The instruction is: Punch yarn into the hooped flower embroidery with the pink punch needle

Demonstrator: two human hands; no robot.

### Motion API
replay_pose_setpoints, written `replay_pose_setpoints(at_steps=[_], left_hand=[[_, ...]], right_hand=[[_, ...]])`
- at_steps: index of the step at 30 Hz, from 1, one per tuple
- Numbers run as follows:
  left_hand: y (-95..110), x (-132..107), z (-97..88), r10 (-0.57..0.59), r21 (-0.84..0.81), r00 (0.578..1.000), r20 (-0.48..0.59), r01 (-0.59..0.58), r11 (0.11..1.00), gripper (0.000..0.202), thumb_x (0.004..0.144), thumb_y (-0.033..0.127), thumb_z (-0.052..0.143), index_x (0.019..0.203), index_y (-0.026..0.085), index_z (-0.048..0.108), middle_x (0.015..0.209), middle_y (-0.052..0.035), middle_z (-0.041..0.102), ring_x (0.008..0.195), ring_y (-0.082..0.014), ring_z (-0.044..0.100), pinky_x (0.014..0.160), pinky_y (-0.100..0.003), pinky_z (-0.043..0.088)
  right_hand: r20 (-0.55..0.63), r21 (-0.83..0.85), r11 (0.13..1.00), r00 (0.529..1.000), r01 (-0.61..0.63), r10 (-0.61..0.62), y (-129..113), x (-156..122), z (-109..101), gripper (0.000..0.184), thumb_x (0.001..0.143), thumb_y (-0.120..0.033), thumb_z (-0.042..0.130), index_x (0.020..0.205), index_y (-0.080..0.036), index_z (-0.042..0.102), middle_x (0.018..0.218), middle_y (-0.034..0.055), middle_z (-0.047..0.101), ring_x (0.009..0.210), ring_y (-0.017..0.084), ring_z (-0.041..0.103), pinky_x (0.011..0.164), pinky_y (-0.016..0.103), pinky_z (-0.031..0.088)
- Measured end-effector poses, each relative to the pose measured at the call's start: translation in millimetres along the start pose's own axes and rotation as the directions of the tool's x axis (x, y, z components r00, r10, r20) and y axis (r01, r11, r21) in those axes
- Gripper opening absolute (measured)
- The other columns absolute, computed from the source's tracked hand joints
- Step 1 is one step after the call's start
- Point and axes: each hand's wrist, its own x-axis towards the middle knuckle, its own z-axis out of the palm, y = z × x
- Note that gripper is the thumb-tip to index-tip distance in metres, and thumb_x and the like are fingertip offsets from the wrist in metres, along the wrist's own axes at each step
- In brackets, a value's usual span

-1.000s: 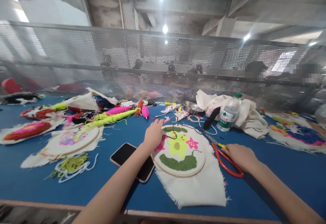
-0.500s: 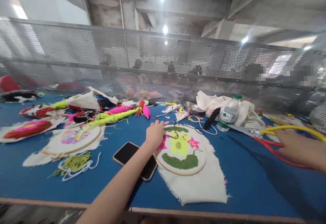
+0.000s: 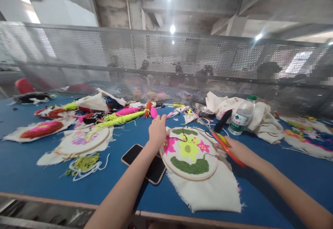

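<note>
A round embroidery hoop [image 3: 191, 179] holds white cloth [image 3: 215, 197] with frayed edges. On it are tufted green shapes [image 3: 191, 165], pink flowers and a yellow-green figure [image 3: 189, 149]. My left hand [image 3: 158, 130] is at the hoop's upper left edge with its fingers closed; what they pinch is hidden. A dark yarn strand [image 3: 184, 135] loops over the top of the hoop. In my right hand [image 3: 232, 149] are scissors [image 3: 223, 143] with red and yellow handles, just right of the hoop, blades pointing away and to the left.
A phone [image 3: 153, 170] lies partly under my left forearm. Behind the hoop stand a water bottle [image 3: 241, 116], a metal bowl [image 3: 202, 109] and crumpled white cloth [image 3: 267, 123]. Another hoop [image 3: 101, 142], yarn [image 3: 87, 163] and stitched pieces [image 3: 43, 130] lie left. A perforated metal screen [image 3: 156, 55] runs behind.
My right hand has swung left with the scissors, from the far right to the hoop's right side. My left hand stays at the hoop's edge. The view has shifted slightly.
</note>
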Motion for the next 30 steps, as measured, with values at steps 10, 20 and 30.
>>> replay_pose_setpoints(at_steps=[10, 20, 30], left_hand=[[2, 1, -0.5, -0.036, -0.007, 0.999, 0.021, 0.037, 0.999, 0.037, 0.086, 0.007, 0.039, 0.119, 0.022, 0.045, 0.107, -0.0075, 0.057, 0.089, -0.0210, 0.059, 0.067, -0.028, 0.048], [8, 0, 8.1, -0.003, -0.029, 0.998, 0.062, 0.005, 1.000, 0.034, 0.084, 0.007, 0.041, 0.115, 0.020, 0.044, 0.105, -0.0079, 0.057, 0.089, -0.0213, 0.060, 0.068, -0.029, 0.047], [15, -3, 4.6, 0.039, -0.073, 0.996, 0.076, -0.033, 0.997, 0.035, 0.081, 0.009, 0.045, 0.114, 0.021, 0.044, 0.105, -0.0066, 0.058, 0.090, -0.0205, 0.060, 0.068, -0.027, 0.046]], right_hand=[[0.052, 0.186, 0.977, 0.991, 0.108, -0.119, -35, 31, 30, 0.032, 0.075, -0.051, 0.058, 0.073, -0.022, 0.045, 0.071, 0.0023, 0.064, 0.066, 0.021, 0.061, 0.058, 0.029, 0.044], [0.109, 0.486, 0.873, 0.990, 0.030, -0.094, -35, 25, 38, 0.025, 0.071, -0.043, 0.065, 0.080, -0.023, 0.052, 0.078, 0.0014, 0.068, 0.071, 0.021, 0.066, 0.058, 0.028, 0.052], [0.235, 0.664, 0.745, 0.963, -0.060, -0.133, -40, 21, 36, 0.029, 0.076, -0.045, 0.062, 0.086, -0.024, 0.045, 0.088, 0.0015, 0.065, 0.076, 0.020, 0.067, 0.067, 0.035, 0.057]])
